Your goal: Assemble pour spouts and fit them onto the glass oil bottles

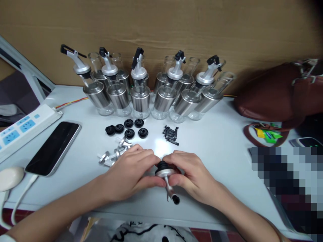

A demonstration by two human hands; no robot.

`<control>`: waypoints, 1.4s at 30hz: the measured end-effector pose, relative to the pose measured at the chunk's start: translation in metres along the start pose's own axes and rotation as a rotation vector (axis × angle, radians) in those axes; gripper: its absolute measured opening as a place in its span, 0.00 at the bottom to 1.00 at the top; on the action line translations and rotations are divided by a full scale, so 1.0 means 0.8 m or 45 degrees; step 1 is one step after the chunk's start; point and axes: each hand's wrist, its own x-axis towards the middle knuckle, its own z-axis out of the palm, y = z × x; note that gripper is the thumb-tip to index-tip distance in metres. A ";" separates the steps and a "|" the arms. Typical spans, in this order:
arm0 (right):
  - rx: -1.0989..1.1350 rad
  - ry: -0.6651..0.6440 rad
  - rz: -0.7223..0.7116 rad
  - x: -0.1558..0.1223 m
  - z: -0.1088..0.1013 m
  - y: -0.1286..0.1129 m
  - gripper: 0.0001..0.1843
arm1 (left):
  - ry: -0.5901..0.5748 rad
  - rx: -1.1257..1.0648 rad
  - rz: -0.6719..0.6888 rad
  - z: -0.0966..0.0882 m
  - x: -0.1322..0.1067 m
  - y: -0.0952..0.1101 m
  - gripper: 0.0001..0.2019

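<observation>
**Both hands closed on one pourer at the near edge of the desk**

Head view: the left hand [131, 171] and the right hand [194, 176] met at the middle of the near edge, both pinched on a single pourer [164, 173]. Thumbs and forefingers gripped its silver collar from either side. The black stopper end was turned away from the person, and the thin metal tube with its dark tip pointed back toward them. Held from two sides like that, the small part seemed steadied against turning. Whether it rested on the white desk [222, 148] or hung just above it could not be told.

The parts lay sorted by kind, apparently so that each could be reached without searching. Six black rubber stoppers [129, 133] sat in a loose cluster just beyond the left hand. A small heap of black clips [171, 135] lay to their right, and a few loose spouts [112, 155] rested beside the left knuckles. Behind them a row of bottles [140, 99], glass with steel sleeves, stood against the brown wall. Five carried fitted pourers and others stood open-necked.

Things not in hand sat off to the sides, well apart from the hands: a phone [54, 148] and a power strip [22, 126] at the left, and a brown bag [275, 97] at the right
</observation>
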 end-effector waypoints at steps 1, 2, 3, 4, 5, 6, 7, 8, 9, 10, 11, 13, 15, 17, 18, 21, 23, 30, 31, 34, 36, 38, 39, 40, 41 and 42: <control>-0.014 0.019 -0.028 0.000 0.000 0.000 0.31 | 0.013 0.006 0.018 0.000 0.000 0.000 0.24; -0.025 0.028 -0.045 0.001 0.000 0.000 0.31 | 0.020 0.010 0.029 0.000 0.000 0.001 0.24; -0.033 0.032 -0.053 0.001 0.000 0.000 0.30 | 0.025 0.014 0.031 0.001 0.000 0.001 0.24; -0.042 0.029 -0.052 0.000 0.000 0.000 0.30 | 0.029 0.019 0.027 0.001 0.000 0.001 0.24; -0.049 0.027 -0.051 0.000 0.000 0.000 0.30 | 0.030 0.023 0.024 0.001 0.000 0.002 0.24; -0.054 0.028 -0.052 0.000 0.000 0.000 0.30 | 0.034 0.028 0.020 0.002 0.000 0.002 0.24; -0.058 0.027 -0.054 0.000 0.000 0.000 0.30 | 0.036 0.037 0.015 0.002 0.000 0.002 0.24; -0.062 0.031 -0.057 0.000 0.001 0.000 0.30 | 0.040 0.045 0.010 0.002 0.000 0.002 0.24; -0.069 0.041 -0.062 0.000 0.001 0.000 0.30 | 0.047 0.052 0.006 0.002 0.000 0.002 0.24; -0.075 0.049 -0.067 0.000 0.001 0.000 0.29 | 0.055 0.056 0.005 0.003 0.000 0.003 0.24; -0.079 0.061 -0.072 0.000 0.001 -0.001 0.29 | 0.058 0.057 0.006 0.003 0.000 0.003 0.23; -0.079 0.074 -0.085 0.000 0.001 -0.002 0.27 | 0.061 0.059 0.015 0.002 0.000 0.004 0.23; -0.073 0.077 -0.104 0.000 0.002 -0.002 0.27 | 0.060 0.068 0.032 0.002 0.001 0.005 0.23; -0.069 0.077 -0.126 0.000 0.002 -0.002 0.26 | 0.061 0.082 0.048 0.001 0.002 0.005 0.24; -0.068 0.078 -0.137 0.000 0.002 -0.001 0.26 | 0.062 0.086 0.055 0.001 0.003 0.005 0.24; -0.060 0.073 -0.148 0.000 0.002 -0.001 0.26 | 0.048 0.090 0.055 0.000 0.003 0.006 0.24; -0.049 0.074 -0.153 0.001 0.001 -0.002 0.25 | 0.035 0.100 0.059 -0.001 0.003 0.007 0.24; -0.036 0.080 -0.195 0.002 -0.002 -0.004 0.23 | 0.041 0.210 0.113 -0.004 0.002 0.009 0.25; -0.039 0.081 -0.195 0.002 -0.002 -0.004 0.23 | 0.039 0.213 0.120 -0.004 0.002 0.008 0.25; -0.037 0.081 -0.147 0.001 -0.001 -0.005 0.24 | 0.039 0.206 0.131 -0.003 0.002 0.002 0.24; -0.012 0.082 -0.080 -0.001 -0.001 -0.006 0.22 | 0.069 0.177 0.116 -0.002 0.000 -0.002 0.22; 0.045 0.098 -0.030 -0.003 -0.001 -0.006 0.16 | 0.111 0.136 0.100 -0.001 -0.002 -0.005 0.17; 0.081 0.116 -0.026 -0.004 -0.001 -0.006 0.14 | 0.137 0.126 0.101 -0.001 -0.004 -0.007 0.14; 0.118 0.141 -0.035 -0.005 -0.001 -0.005 0.13 | 0.166 0.127 0.109 -0.001 -0.005 -0.008 0.12; 0.151 0.167 -0.050 -0.006 -0.001 -0.004 0.14 | 0.191 0.133 0.120 0.000 -0.006 -0.008 0.10; 0.178 0.192 -0.070 -0.006 -0.001 -0.003 0.15 | 0.212 0.139 0.131 0.000 -0.006 -0.008 0.10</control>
